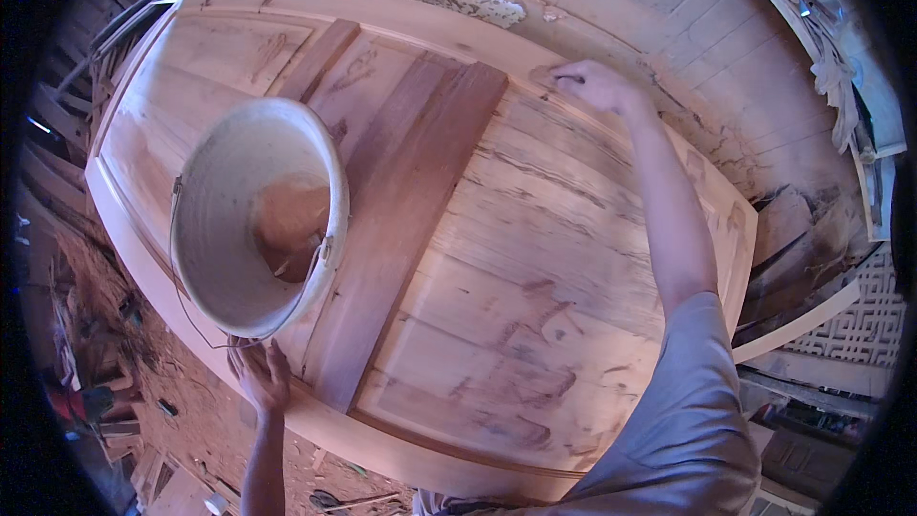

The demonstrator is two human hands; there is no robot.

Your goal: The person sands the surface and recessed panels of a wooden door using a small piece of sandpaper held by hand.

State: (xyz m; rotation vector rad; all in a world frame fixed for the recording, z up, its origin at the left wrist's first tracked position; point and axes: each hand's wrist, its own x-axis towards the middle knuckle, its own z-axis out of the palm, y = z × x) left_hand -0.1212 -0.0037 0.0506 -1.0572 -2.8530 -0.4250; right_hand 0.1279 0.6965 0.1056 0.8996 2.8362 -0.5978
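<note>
A large wooden door panel (535, 258) lies flat before me, with a raised frame and dark filler-like smears along its board joints. On its left part stands a pale bucket (205, 229) with a wire handle, holding a little brown powdery material (287, 220). My left hand (260, 377) is at the panel's near edge, just below the bucket and its wire handle, fingers stretched and thumb apart. At the far edge, my right hand (602, 88) has its fingers curled together against the frame; whatever they may hold is too small to make out.
A dark reddish crosspiece (411, 239) runs across the panel right of the bucket. Beyond the far edge is a dusty, planked surface (726, 67). Wood scraps and dust lie on the ground (181, 420) at the lower left. A pale lattice piece (850, 325) stands at the right.
</note>
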